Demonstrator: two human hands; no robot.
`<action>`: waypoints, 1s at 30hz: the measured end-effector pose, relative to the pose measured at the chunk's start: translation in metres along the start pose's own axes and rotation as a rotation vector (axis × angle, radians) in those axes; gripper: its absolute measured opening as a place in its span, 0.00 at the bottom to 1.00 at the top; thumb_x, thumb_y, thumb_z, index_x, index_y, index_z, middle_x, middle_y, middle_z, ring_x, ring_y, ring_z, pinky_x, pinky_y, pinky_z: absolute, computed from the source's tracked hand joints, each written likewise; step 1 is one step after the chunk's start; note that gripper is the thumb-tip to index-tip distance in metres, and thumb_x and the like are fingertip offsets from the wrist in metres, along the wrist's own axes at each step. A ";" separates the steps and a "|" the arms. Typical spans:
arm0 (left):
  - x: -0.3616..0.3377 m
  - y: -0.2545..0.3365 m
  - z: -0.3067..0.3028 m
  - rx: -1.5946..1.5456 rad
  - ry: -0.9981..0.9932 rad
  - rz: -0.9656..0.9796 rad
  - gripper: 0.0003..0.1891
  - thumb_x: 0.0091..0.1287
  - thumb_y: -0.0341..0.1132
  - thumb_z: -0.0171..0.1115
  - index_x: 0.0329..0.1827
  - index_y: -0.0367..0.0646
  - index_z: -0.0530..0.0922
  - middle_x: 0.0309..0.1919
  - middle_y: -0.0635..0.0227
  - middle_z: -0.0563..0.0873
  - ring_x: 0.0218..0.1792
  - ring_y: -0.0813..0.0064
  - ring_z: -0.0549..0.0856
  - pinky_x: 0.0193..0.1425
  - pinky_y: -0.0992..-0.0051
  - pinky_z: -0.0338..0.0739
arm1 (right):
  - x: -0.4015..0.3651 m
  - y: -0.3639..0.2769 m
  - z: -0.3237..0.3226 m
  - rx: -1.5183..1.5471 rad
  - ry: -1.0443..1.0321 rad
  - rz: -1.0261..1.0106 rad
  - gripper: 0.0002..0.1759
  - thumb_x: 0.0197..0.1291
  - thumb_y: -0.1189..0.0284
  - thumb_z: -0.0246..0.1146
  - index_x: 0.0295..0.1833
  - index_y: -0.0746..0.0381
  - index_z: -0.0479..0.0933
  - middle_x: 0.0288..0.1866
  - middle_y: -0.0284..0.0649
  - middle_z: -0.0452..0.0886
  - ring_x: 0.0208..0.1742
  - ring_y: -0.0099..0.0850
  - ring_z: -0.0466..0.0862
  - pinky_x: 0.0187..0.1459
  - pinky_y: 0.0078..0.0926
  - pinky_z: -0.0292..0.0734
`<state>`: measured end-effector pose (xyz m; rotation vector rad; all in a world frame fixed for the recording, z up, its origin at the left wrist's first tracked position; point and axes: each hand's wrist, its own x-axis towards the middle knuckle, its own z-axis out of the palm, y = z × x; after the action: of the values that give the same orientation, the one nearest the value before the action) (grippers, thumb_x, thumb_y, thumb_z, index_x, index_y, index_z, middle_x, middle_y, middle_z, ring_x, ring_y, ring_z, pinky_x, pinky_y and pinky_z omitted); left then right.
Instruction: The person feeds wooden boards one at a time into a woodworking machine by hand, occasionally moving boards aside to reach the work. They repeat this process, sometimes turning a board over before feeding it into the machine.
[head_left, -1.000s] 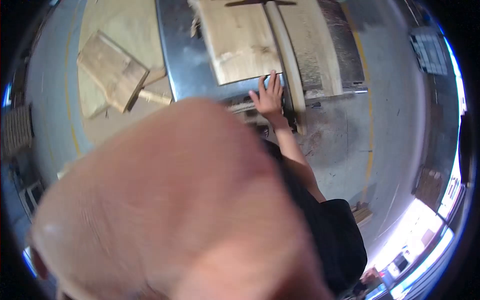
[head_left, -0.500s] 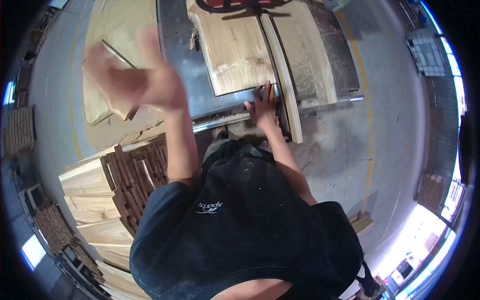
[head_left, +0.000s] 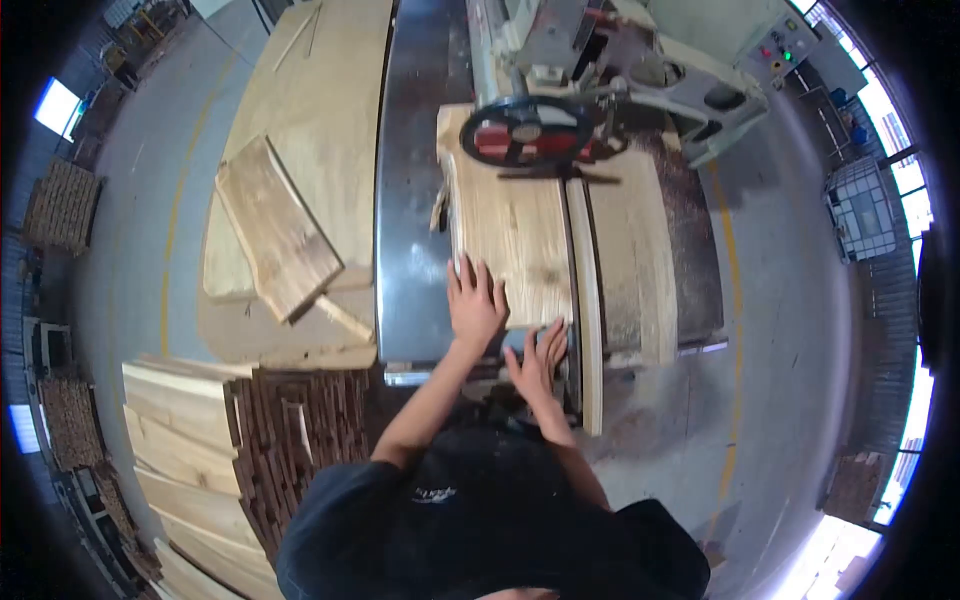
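A light wooden board (head_left: 510, 235) lies on the metal machine table (head_left: 410, 290), beside a long wooden strip (head_left: 590, 310) on its right. My left hand (head_left: 476, 305) rests with spread fingers at the board's lower left corner. At the board's near edge, close to the strip, is my right hand (head_left: 536, 362), its fingers apart. Neither hand is wrapped round anything. Over the far part of the board stands a black handwheel (head_left: 527, 132) of the machine.
To the left, a smaller board (head_left: 280, 230) lies on a large wooden panel (head_left: 330, 130). Stacked boards (head_left: 185, 420) stand at the lower left. The machine body (head_left: 690, 50) with a control panel (head_left: 783, 50) rises at the upper right.
My left hand has come down from the raised position at the left onto the board's corner. My right hand stays at the near edge. The view has tilted up, showing more of the machine.
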<state>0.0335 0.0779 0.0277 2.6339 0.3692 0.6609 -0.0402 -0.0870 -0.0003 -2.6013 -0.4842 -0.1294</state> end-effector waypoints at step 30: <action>0.087 -0.125 -0.009 -0.720 0.005 0.021 0.20 0.72 0.36 0.67 0.63 0.35 0.79 0.64 0.46 0.79 0.63 0.45 0.81 0.67 0.58 0.77 | 0.209 0.011 0.030 -0.124 0.013 0.215 0.36 0.77 0.51 0.56 0.80 0.61 0.67 0.89 0.53 0.47 0.88 0.54 0.49 0.83 0.55 0.46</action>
<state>0.0844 0.2211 0.0143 1.9510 0.0749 0.6532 0.1592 -0.0156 0.0053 -2.7518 -0.1952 -0.1067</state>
